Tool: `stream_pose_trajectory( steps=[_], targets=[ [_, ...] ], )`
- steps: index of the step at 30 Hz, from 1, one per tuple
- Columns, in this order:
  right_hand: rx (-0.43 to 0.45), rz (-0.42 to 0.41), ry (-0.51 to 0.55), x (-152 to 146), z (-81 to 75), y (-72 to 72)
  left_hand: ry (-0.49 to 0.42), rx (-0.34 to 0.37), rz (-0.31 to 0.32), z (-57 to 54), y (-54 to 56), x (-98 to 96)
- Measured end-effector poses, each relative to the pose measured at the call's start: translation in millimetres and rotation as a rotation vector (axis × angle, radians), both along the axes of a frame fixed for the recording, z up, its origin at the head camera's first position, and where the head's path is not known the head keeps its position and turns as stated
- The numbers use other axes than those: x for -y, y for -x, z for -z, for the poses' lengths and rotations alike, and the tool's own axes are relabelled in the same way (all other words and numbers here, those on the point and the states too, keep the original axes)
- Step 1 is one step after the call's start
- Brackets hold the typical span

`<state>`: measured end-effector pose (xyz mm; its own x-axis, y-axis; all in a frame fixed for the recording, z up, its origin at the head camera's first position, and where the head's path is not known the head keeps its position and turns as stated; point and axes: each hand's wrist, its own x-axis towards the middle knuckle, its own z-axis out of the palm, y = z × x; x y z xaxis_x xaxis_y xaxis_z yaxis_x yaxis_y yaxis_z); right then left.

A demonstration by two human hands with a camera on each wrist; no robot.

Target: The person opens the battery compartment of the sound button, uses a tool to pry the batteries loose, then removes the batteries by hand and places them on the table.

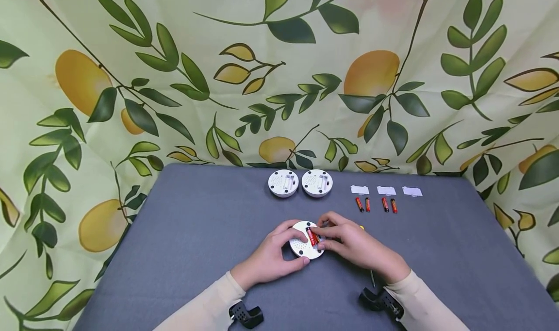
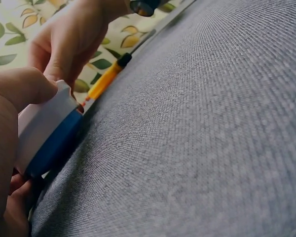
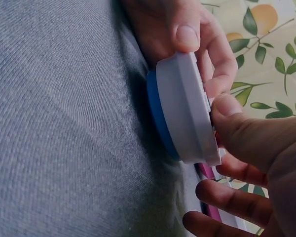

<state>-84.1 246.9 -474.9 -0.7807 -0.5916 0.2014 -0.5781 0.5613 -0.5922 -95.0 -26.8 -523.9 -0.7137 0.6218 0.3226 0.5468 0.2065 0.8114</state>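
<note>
My left hand (image 1: 279, 251) grips a round white device (image 1: 298, 248) by its rim, thumb at the near edge and fingers over the far side. Its underside faces up, with speaker holes, dark feet and a battery compartment; a blue face (image 3: 160, 118) lies beneath. A red battery (image 1: 310, 237) sits in the compartment, with a second battery (image 1: 318, 239) beside it, partly covered by fingers. My right hand (image 1: 349, 241) pinches this second battery between thumb and index finger at the compartment. In the right wrist view the other right fingers (image 3: 232, 197) hang beside the rim.
Two similar white devices (image 1: 283, 183) (image 1: 317, 183) stand at the back with bare compartments. Right of them lie several white covers (image 1: 386, 190) and red batteries (image 1: 385, 204). A yellow-handled screwdriver (image 2: 106, 79) lies by my right hand on the grey cloth-covered table (image 1: 209, 214).
</note>
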Motion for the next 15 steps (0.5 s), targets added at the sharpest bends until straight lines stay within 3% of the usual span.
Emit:
stream_pose_trajectory(
  steps=[15],
  targets=[
    [-0.159,-0.057,-0.047,-1.6,-2.3,-6.5,-0.043,-0.015,-0.002,0.5,-0.3,-1.4]
  ],
)
